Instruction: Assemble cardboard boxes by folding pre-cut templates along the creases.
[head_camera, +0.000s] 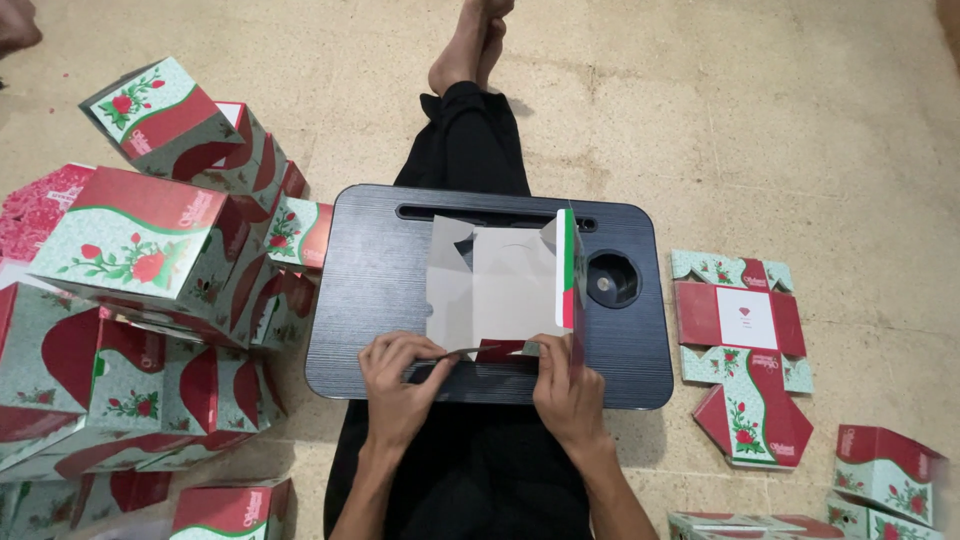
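While the person sat on the speckled beige floor (800, 130) with legs stretched out, everything around them was cardboard. To their left rose a heap of folded boxes (140, 270), glossy, printed in pale green and deep red with roses, stacked loosely and leaning. To their right lay flat unfolded blanks (740, 350) of the same print, well apart from the heap. Across the lap stood a small black table (370, 290), its top finely grained, with a long slot at the far edge and a round cup recess (612, 278) on the right.

On that table lay the half-formed box (495, 285), plain grey inside, one printed wall upright along its right side. The left hand (400, 385) was pinched on a near flap at the box's lower edge; the right hand (565, 385) pressed closed on the neighbouring flap and corner, both grips grasping the cardboard, not released.

As I judged it, the thin board could crease off its score line if the flaps were forced unevenly, and the upright wall, held by nothing, looked apt to flop inward. The slick table might also let the box slide away under a hard push.
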